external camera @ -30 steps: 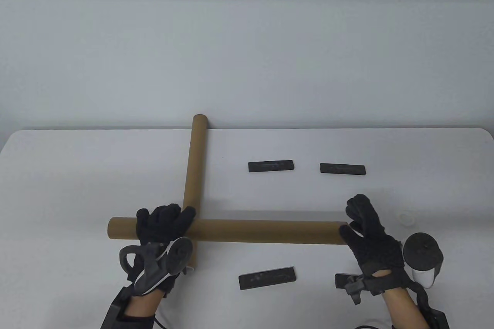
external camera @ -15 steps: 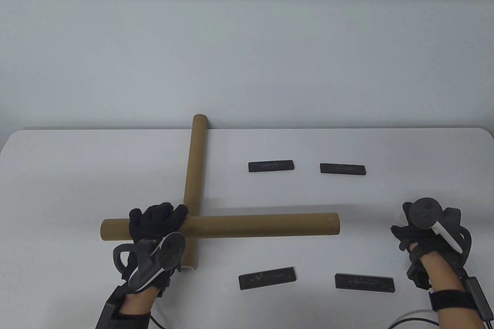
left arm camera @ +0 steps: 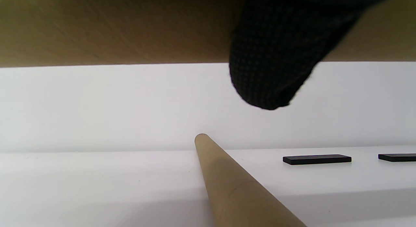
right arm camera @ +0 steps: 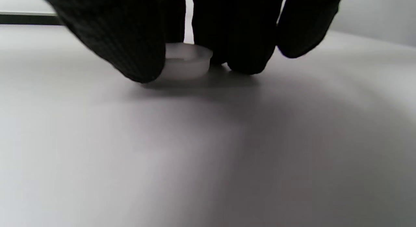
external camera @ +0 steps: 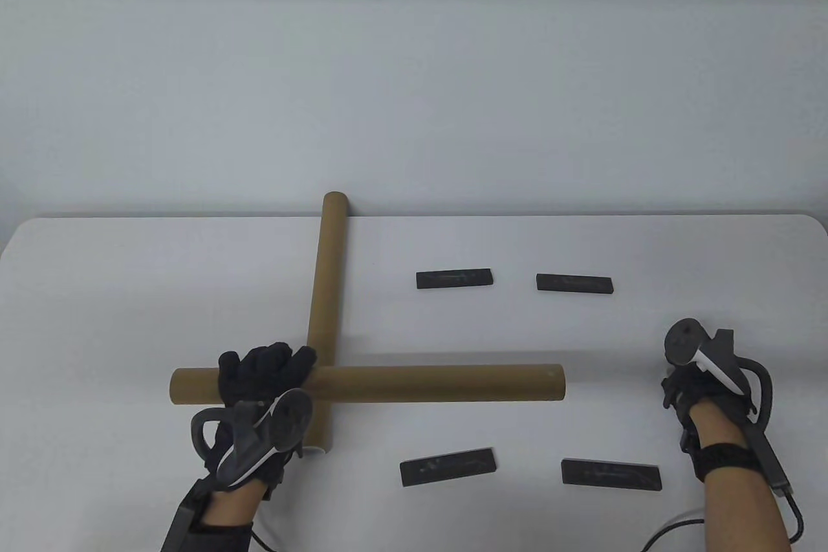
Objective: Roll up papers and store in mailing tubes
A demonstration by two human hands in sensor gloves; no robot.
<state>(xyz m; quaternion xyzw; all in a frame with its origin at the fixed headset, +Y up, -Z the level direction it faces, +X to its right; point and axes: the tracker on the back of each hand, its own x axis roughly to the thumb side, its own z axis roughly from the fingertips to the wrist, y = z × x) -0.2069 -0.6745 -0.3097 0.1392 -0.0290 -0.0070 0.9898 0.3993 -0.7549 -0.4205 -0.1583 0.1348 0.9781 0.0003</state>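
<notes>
L hand (external camera: 262,377) wrapped over horiz. mailing tube (external camera: 440,383), fingers curled round it near its L end; tube lies across 2nd tube (external camera: 326,293), which runs fwd to table's (external camera: 97,293) far edge. R hand (external camera: 695,393) well to the R of tube's open end, fingertips (right arm camera: 247,54) down on table, pinching small white plastic cap (right arm camera: 185,62). Four black flat bars on table: two far (external camera: 455,279) (external camera: 574,283), two near (external camera: 447,466) (external camera: 610,474). No paper in view.

One mailing tube (external camera: 401,382) is laid crosswise over another tube (external camera: 326,293) on the desk (external camera: 97,319). Four flat bars (external camera: 455,278) are spread to their right, two behind, two in front.
</notes>
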